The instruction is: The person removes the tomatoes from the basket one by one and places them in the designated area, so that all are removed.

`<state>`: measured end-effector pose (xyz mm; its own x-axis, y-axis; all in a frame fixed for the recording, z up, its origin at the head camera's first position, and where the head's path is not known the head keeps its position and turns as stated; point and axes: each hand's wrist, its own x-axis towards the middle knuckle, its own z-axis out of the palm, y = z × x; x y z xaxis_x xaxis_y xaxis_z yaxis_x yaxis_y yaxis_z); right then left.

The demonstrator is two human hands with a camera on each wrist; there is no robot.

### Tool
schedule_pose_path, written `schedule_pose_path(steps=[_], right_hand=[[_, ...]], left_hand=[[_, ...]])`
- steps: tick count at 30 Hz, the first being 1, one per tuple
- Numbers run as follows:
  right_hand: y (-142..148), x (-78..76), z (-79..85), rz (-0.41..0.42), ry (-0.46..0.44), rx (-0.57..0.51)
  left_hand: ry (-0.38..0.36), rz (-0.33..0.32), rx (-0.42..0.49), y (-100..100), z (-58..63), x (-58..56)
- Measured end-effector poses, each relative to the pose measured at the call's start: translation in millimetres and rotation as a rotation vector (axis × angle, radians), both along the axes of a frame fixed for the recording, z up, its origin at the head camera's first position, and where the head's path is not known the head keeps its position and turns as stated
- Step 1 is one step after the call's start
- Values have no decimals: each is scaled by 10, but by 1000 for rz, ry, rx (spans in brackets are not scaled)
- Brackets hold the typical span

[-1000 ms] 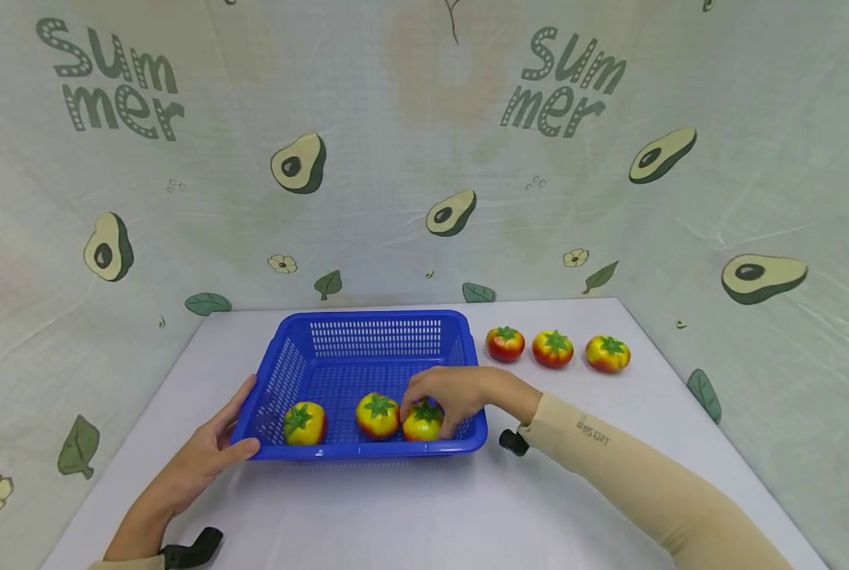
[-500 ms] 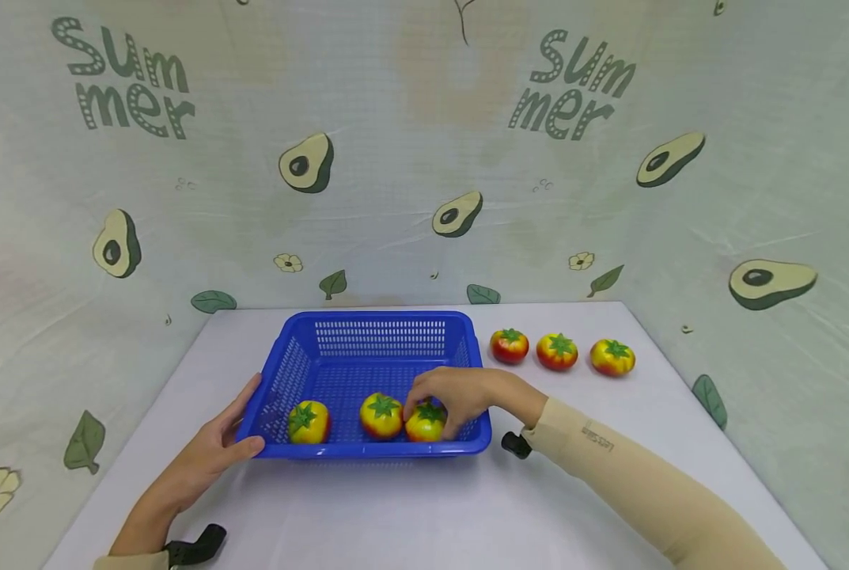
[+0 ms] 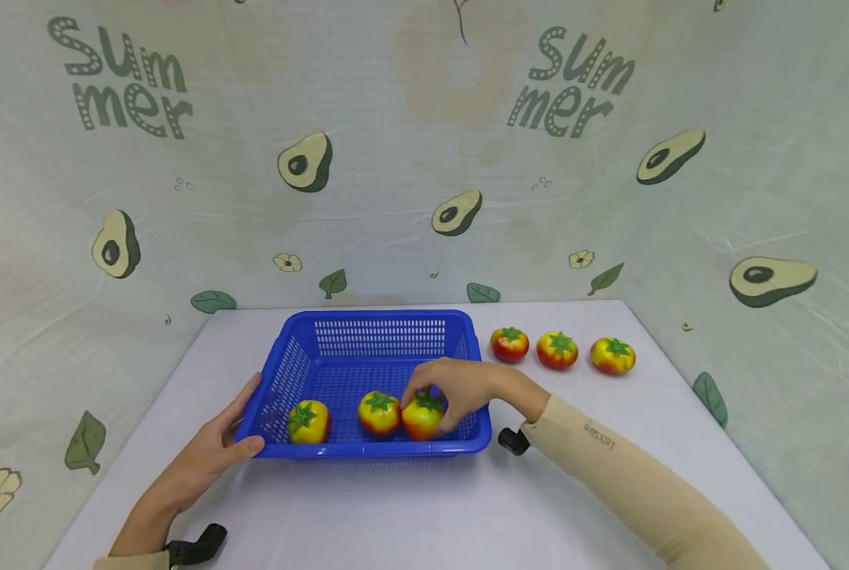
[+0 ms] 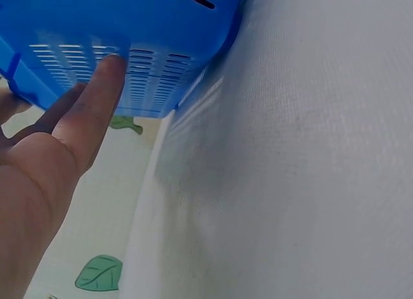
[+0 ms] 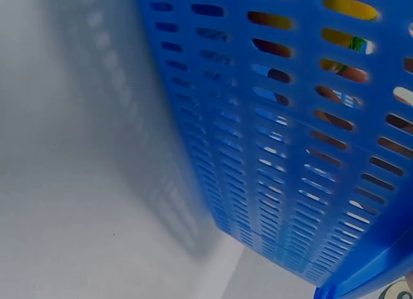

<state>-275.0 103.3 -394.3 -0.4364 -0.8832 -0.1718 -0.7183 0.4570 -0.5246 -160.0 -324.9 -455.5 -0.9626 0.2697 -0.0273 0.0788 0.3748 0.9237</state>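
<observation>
A blue plastic basket [image 3: 367,450] with slotted walls stands on the white table. My left hand [image 3: 206,453] holds its near left corner, thumb on the rim; in the left wrist view the fingers of that hand [image 4: 71,134] lie along the outer wall. Inside the basket, my right hand [image 3: 456,389] grips a yellow-red toy tomato [image 3: 418,421] with a green top from above. Beside it, touching or nearly so, sits a second toy tomato [image 3: 378,413]. A third toy tomato [image 3: 308,422] lies by the left wall. The right wrist view shows mostly the basket's slotted wall [image 5: 300,131].
Three more toy tomatoes form a row right of the basket: a redder toy tomato [image 3: 509,345], a middle toy tomato [image 3: 557,350] and a yellower toy tomato [image 3: 612,356]. Behind the table [image 3: 367,514] hangs a printed cloth [image 3: 381,103], which also runs along both sides.
The toy tomato in my right hand has tilted, showing more red, and the hand has risen slightly. The neighbouring toy tomato has shifted a little left. My left hand stays on the basket.
</observation>
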Motion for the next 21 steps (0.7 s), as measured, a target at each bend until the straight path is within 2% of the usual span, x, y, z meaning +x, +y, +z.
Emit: schedule_pose_path(steps=[9,14,21], right_hand=[[60,22,95,29,-18,-84],[146,62,171,8,-34,-126],[345,57,248,-39,21,-194]], left_hand=[[-3,5,6,8,9,-3],[-4,-1,12,6,3,-1],[3,-4,2,-13,3,-18]])
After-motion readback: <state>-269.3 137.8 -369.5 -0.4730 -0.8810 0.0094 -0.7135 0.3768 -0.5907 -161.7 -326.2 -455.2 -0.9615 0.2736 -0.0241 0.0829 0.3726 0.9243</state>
